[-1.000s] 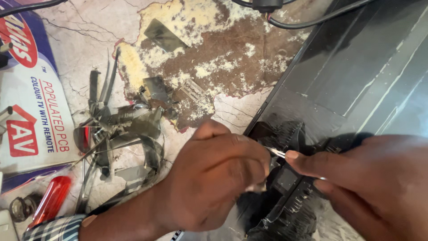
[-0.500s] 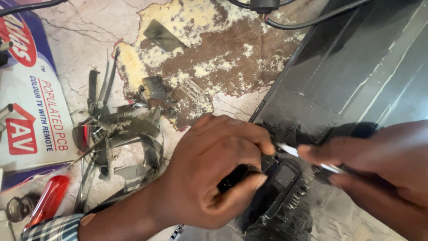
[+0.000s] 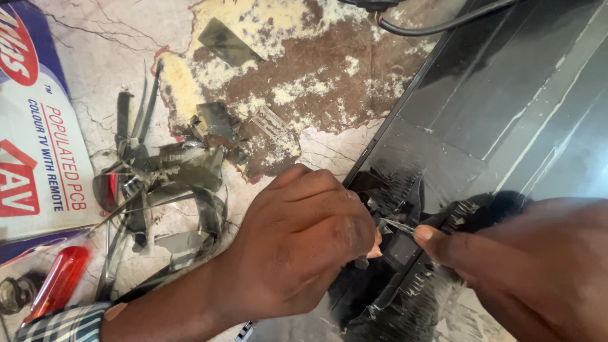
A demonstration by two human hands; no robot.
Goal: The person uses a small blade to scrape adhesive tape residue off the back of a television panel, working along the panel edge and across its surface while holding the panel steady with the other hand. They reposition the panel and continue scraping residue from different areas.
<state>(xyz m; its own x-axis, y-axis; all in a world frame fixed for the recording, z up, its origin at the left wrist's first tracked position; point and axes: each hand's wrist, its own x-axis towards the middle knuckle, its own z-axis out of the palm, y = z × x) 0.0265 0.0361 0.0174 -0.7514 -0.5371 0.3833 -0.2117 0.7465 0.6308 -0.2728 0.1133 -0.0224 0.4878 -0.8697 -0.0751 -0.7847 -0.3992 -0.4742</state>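
My left hand (image 3: 297, 244) is curled over the lower left edge of a large dark flat screen panel (image 3: 506, 107), its fingertips pinching torn black tape (image 3: 405, 196) on the panel's frame. My right hand (image 3: 519, 266) comes in from the right with a thin shiny metal tool (image 3: 396, 225) pinched between its fingers. The tool's tip points left at the left hand's fingertips. The black tape is crumpled and partly lifted around the frame edge. What lies under the left palm is hidden.
A heap of peeled dark tape strips (image 3: 164, 183) lies left of the hands on a cracked, stained marble surface (image 3: 297, 76). A red-handled screwdriver (image 3: 57, 282) and a printed cardboard box (image 3: 31, 145) are at the far left. A black cable (image 3: 430, 25) runs along the top.
My left hand has shifted slightly and closed tighter on the tape at the frame edge. My right hand has drawn a little to the right with the tool.
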